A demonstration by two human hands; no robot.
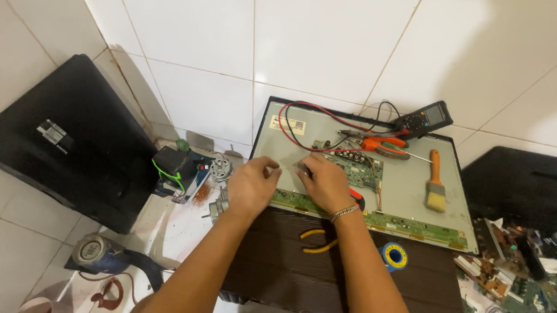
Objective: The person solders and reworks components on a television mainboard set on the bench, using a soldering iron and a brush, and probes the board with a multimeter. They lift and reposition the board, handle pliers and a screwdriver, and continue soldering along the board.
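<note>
Nearest, one pair of yellow-handled pliers [317, 241] and one solder reel [394, 255] on dark board; then left hand [251, 186] loosely curled, grasping nothing visible; right hand [326, 181] pressed on panel back [407, 185], grip unclear; beyond, one green circuit board [356, 165], one brush [435, 182], one multimeter [425, 118].

Bright, even overhead light, soft glare on the white tiles [339, 36], mild wide-angle bending at the edges.

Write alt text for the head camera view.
Two bare hands, left hand and right hand, work on a grey panel back with green circuit boards; a paintbrush, orange pliers and multimeter lie on it.
</note>
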